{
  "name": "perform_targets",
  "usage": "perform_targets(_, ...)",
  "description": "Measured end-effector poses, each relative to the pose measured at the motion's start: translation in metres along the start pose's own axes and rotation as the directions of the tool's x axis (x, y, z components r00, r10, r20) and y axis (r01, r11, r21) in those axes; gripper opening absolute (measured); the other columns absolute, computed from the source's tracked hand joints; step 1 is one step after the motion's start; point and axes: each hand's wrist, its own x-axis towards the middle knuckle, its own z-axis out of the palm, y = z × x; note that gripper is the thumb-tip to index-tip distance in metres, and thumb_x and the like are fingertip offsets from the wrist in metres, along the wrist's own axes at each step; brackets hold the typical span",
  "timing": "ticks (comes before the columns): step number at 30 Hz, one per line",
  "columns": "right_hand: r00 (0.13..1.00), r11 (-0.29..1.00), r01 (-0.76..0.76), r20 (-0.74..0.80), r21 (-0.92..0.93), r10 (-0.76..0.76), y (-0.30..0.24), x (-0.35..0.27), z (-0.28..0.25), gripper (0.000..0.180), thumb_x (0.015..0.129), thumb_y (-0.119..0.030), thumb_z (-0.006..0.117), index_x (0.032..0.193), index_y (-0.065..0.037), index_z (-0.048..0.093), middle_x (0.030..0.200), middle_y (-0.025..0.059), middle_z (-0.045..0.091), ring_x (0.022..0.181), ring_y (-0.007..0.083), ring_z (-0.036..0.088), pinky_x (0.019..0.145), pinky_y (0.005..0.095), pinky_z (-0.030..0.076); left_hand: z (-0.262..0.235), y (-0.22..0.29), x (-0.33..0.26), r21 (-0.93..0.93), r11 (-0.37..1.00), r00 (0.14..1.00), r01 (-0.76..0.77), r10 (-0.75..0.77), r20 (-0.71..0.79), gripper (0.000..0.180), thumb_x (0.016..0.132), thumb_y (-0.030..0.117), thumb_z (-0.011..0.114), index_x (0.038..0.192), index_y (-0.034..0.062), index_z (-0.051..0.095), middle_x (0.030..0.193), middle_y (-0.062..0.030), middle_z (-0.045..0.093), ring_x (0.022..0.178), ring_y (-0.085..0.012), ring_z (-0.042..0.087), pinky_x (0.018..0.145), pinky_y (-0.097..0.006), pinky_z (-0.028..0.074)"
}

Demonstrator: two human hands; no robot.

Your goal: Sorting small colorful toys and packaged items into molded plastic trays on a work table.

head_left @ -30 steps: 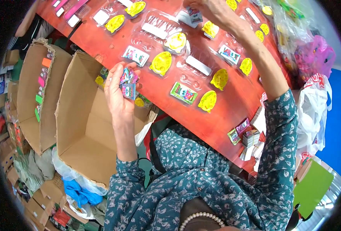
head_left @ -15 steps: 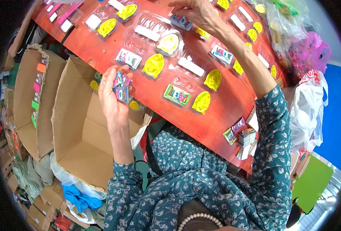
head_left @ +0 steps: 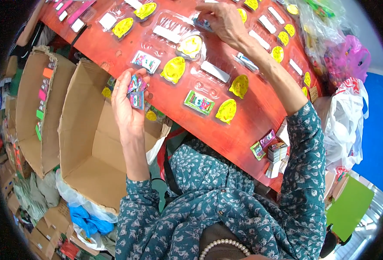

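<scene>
My left hand is closed around several small, colourful printed packets, palm up, at the table's near left edge. My right hand reaches to the far middle of the table, index finger stretched out, with its fingers over a bluish packet lying in a clear plastic tray. Nearby trays hold yellow rounded pieces and white strips. A white-and-blue packet lies close to my left hand; a green packet sits in a nearer tray.
A red table carries the trays. At its near right edge are stacked cards and loose packets. An open cardboard box stands at the left. Plastic bags crowd the right side.
My right hand has shifted slightly right and down, its fingers staying around the bluish packet. My left hand has barely moved and still holds the packets.
</scene>
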Motion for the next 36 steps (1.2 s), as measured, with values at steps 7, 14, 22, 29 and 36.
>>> perform_targets(7,0.954,0.880,-0.255,0.254,0.401,0.161,-0.066,-0.015,-0.007,0.022,0.084,-0.023,0.059,0.094,-0.005,0.066,0.073,0.0020,0.063,0.060,0.0064,0.050,0.054,0.0224,0.042,0.024,0.004,0.001,-0.153,0.983,0.976,-0.105,0.131,0.173,0.017,0.087,0.019,0.055,0.092,0.0029,0.054,0.085,-0.0153,0.064,0.067,-0.0210,0.064,0.054,-0.030,0.053)
perform_targets(14,0.948,0.888,-0.164,0.319,0.430,0.020,-0.101,-0.023,0.008,0.030,0.076,-0.031,0.064,0.077,-0.002,0.066,0.059,0.0083,0.061,0.053,0.0146,0.058,0.050,0.0304,0.045,0.039,-0.002,-0.002,-0.051,0.991,0.984,-0.124,0.130,0.120,0.017,0.089,0.024,0.052,0.091,0.0072,0.054,0.072,-0.0042,0.060,0.052,-0.0148,0.058,0.041,-0.024,0.047)
perform_targets(22,0.814,0.630,-0.546,0.526,0.552,0.245,-0.091,0.008,0.022,0.012,0.069,-0.013,0.066,0.073,-0.001,0.066,0.059,0.0007,0.057,0.054,0.0070,0.050,0.049,0.0229,0.039,0.036,0.000,0.005,-0.167,0.983,0.978,-0.070,0.100,0.184,0.028,0.088,0.033,0.052,0.092,0.0051,0.057,0.075,-0.0072,0.063,0.051,-0.0114,0.059,0.038,-0.020,0.043)
perform_targets(29,0.861,0.485,-0.487,0.306,0.726,0.405,-0.096,0.088,0.072,0.011,0.068,-0.006,0.065,0.075,0.003,0.064,0.061,0.0062,0.062,0.051,0.0097,0.057,0.047,0.0222,0.048,0.006,0.041,0.031,-0.135,0.971,0.979,-0.199,0.202,0.007,0.015,0.087,0.018,0.055,0.088,0.0026,0.056,0.079,-0.0150,0.063,0.061,-0.0190,0.061,0.055,-0.028,0.052)
perform_targets(36,0.865,0.749,-0.394,-0.062,0.533,0.499,-0.101,0.110,0.111,0.012,0.064,-0.010,0.059,0.062,0.000,0.065,0.054,0.0138,0.060,0.052,0.0210,0.061,0.055,0.0333,0.049,-0.003,0.044,0.068,-0.085,0.962,0.966,-0.259,0.255,-0.051,0.015,0.087,0.019,0.055,0.093,0.0063,0.057,0.084,-0.0127,0.065,0.061,-0.0152,0.063,0.041,-0.021,0.046)
